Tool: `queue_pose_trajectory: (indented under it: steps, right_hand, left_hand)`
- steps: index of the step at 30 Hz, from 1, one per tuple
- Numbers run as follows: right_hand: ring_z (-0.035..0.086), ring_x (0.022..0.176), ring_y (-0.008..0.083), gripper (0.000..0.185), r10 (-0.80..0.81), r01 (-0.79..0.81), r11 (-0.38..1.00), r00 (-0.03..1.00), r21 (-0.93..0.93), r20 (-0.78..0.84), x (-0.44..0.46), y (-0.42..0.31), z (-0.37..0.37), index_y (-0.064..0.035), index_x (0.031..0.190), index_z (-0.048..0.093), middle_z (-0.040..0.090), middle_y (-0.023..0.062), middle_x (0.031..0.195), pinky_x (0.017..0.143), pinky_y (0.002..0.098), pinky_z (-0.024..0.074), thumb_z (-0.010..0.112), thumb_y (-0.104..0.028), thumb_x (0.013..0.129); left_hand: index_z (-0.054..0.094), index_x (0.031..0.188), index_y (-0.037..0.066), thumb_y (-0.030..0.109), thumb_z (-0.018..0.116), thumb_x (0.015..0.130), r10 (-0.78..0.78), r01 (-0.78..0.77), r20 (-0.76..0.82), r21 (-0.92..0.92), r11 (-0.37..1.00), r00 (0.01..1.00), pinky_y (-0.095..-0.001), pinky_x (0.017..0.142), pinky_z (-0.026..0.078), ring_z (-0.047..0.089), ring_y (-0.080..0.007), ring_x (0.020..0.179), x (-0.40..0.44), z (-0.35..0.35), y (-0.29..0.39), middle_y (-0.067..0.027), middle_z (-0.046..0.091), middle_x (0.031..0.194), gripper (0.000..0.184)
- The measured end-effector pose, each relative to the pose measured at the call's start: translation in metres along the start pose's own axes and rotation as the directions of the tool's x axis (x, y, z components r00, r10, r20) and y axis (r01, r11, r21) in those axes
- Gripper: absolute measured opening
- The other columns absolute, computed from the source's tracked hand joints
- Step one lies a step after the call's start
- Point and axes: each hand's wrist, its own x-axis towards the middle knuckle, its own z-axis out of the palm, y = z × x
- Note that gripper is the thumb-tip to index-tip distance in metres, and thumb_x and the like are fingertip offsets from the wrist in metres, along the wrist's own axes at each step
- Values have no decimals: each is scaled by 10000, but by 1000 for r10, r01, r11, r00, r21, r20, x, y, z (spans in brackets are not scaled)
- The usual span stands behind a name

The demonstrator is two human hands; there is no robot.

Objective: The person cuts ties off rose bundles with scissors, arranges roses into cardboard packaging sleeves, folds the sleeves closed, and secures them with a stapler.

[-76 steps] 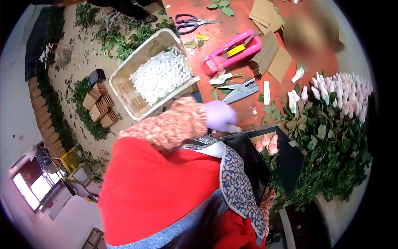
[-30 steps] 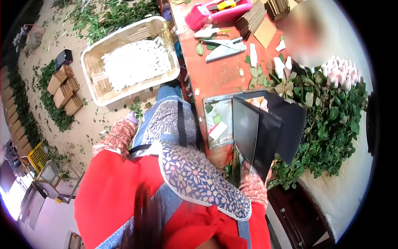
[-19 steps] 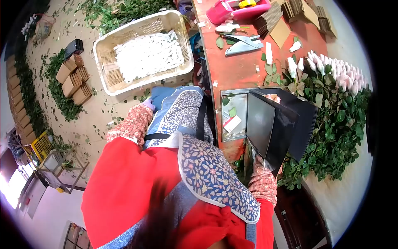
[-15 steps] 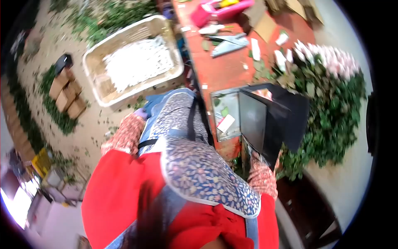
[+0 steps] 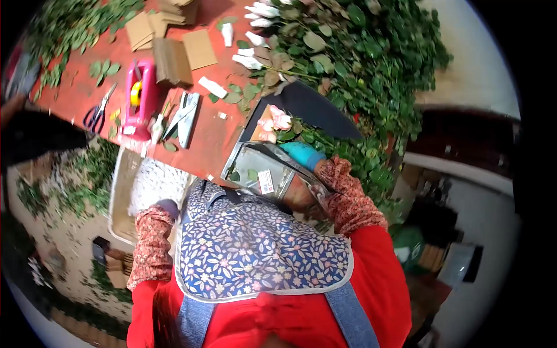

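My right hand point(image 5: 303, 153), in a blue glove, is closed at the leafy stems of a few pale pink roses point(image 5: 279, 119); its fingertips are partly hidden. The rose heads lie against a piece of cardboard point(image 5: 261, 124) inside a stand with a black curved sheet point(image 5: 319, 107) and a clear-fronted metal frame point(image 5: 246, 158). A small white label point(image 5: 266, 181) sits on that frame. Down by my lap, my left hand point(image 5: 169, 207) in a purplish glove is at the crate point(image 5: 118, 200) of white netting point(image 5: 155, 185); its fingers cannot be made out.
On the red table point(image 5: 200, 153) lie a stapler point(image 5: 187, 119), scissors point(image 5: 100, 110), a pink tape dispenser point(image 5: 139, 101) and cardboard pieces point(image 5: 172, 61). Piled rose stems point(image 5: 383, 64) cover the right side. Another person's dark sleeve point(image 5: 43, 139) shows at far left.
My view has swung toward the table. My right hand, hidden behind the black sheet before, now shows beside the roses. My left hand has moved from beside my thigh to the crate.
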Motion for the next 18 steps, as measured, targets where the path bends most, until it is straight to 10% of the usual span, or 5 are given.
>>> queue_pose_trajectory:
  steps: [2, 4, 7, 12, 18]
  right_hand:
    - [626, 1029, 380, 298, 25, -25, 999, 1000, -24, 14, 1, 3, 1, -86, 1110, 659, 654, 217, 1097, 910, 435, 485, 525, -248, 899]
    - [641, 963, 383, 243, -24, 22, 1000, 993, -14, -115, -1, 4, 20, -91, 1038, 681, 670, 208, 1022, 855, 452, 499, 555, -209, 866]
    - [650, 923, 381, 213, 32, -33, 999, 999, -7, -33, -9, -21, 6, -87, 975, 696, 677, 201, 979, 814, 464, 504, 548, -182, 856]
    - [671, 784, 365, 157, -79, 72, 994, 994, -84, -77, -15, -27, 6, -73, 880, 689, 688, 181, 843, 696, 487, 522, 562, -133, 811]
    - [670, 786, 347, 117, -138, 130, 989, 981, -70, -135, -15, -29, 5, -68, 851, 667, 674, 162, 815, 687, 476, 520, 587, -131, 792]
  left_hand:
    - [729, 1009, 125, 301, 598, 838, 122, -93, -103, 249, 964, 987, -441, 891, 519, 652, -324, 1042, -56, -85, 26, -127, 697, 1080, 278]
    - [708, 941, 122, 312, 601, 834, 316, -195, -536, 271, 943, 783, -464, 734, 536, 665, -349, 865, -105, -122, 41, -141, 691, 959, 243]
    - [690, 934, 97, 161, 632, 846, 648, -660, -667, 304, 687, 368, -422, 692, 521, 649, -336, 802, -163, -181, 100, -136, 653, 837, 124]
    - [689, 1026, 75, 61, 593, 873, 923, -873, -306, 353, 338, 234, -380, 777, 520, 646, -327, 874, -168, -231, 187, -147, 669, 940, 181]
    - [676, 1040, 62, 49, 540, 898, 859, -871, -209, 57, 487, 467, -366, 788, 521, 657, -323, 876, -136, -237, 210, -157, 676, 925, 198]
